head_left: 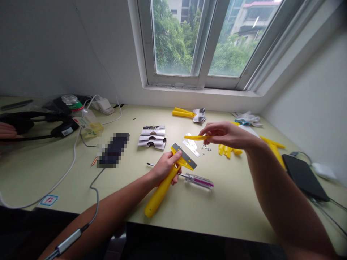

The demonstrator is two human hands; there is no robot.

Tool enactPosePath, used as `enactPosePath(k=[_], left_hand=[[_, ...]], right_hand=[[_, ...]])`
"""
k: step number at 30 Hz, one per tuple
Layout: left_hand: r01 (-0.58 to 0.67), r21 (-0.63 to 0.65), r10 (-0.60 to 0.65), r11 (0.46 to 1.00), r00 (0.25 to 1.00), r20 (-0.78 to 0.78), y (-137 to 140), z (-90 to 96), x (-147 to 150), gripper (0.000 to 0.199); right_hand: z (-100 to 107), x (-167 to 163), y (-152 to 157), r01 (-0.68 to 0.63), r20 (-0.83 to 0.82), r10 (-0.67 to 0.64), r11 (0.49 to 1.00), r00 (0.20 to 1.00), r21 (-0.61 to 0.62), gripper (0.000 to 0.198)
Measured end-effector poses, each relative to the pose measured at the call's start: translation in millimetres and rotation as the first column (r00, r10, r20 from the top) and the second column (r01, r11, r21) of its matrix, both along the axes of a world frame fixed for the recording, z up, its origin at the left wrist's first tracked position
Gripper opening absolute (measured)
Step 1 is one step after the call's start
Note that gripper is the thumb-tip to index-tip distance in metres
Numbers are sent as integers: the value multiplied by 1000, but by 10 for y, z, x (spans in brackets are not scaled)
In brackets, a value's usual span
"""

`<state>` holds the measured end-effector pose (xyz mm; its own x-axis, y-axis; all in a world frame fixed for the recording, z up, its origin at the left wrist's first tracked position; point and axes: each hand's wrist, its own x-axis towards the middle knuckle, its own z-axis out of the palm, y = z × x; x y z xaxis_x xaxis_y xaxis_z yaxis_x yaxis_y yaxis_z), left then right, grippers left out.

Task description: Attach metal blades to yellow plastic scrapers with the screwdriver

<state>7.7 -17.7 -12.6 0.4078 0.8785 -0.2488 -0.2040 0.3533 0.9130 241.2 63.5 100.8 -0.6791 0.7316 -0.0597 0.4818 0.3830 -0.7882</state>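
Observation:
My left hand (pixel 166 168) is closed around the neck of a yellow scraper (pixel 159 195), its handle slanting down toward the table's front edge. A grey metal blade (pixel 187 157) lies across the scraper's head, with my left thumb pressed on it. Above and to the right, my right hand (pixel 226 134) pinches a thin yellow plastic strip (pixel 193 137), apart from the scraper. Below the scraper's head lies a screwdriver (pixel 199 181) with a clear and purple handle. Loose blades (pixel 192 147) and several small nuts (pixel 206 148) lie under my right hand.
Yellow plastic pieces (pixel 227 150) are heaped on the right, near another yellow scraper (pixel 275 150) and a black phone (pixel 305 177). Folded cards (pixel 152 137) and yellow handles (pixel 183 112) lie farther back. Cables, a headset (pixel 63 126) and another person's hand (pixel 9 131) are on the left.

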Motion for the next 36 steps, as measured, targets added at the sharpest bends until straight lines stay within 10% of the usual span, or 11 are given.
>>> enactPosePath(k=[12,36], left_hand=[[-117,-148,137,982,981,139,42,-30,17,62],[-193,134,181,972,979,92,-31,25,52,32]], right_hand=[[-179,-430,-254,17,119,-37,986,992,166,16],[-326,-633,-341,50,262,-157,926,952,375,15]])
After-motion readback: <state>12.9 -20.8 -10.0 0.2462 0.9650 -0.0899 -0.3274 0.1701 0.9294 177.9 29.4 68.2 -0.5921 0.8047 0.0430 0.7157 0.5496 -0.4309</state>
